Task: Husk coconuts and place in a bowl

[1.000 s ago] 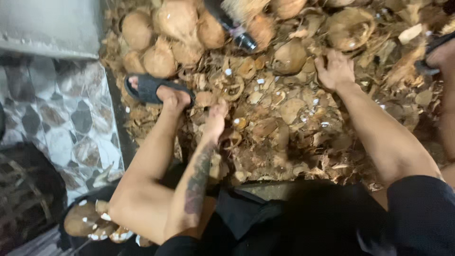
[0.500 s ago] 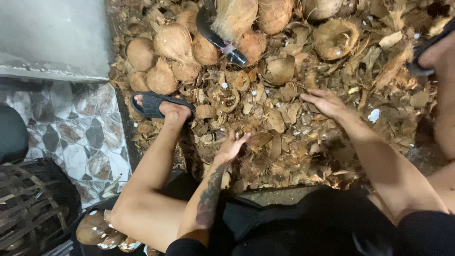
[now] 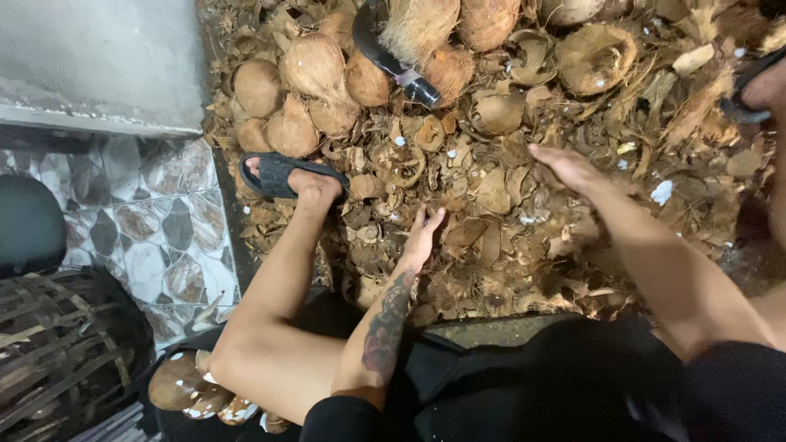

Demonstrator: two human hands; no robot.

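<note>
Hovering over coconut husk litter (image 3: 491,245): left hand (image 3: 424,239), right hand (image 3: 569,168), each grip open, empty.

The ground (image 3: 524,331) is buried under a thick litter of broken coconut shell pieces (image 3: 491,196) and dry husk fibre. Whole husked coconuts (image 3: 311,69) sit heaped at the far side, beside a grey concrete slab (image 3: 98,65). Patterned floor tiles (image 3: 155,221) (stone-look, grey and white) adjoin the litter, carrying a woven basket (image 3: 57,360).
</note>
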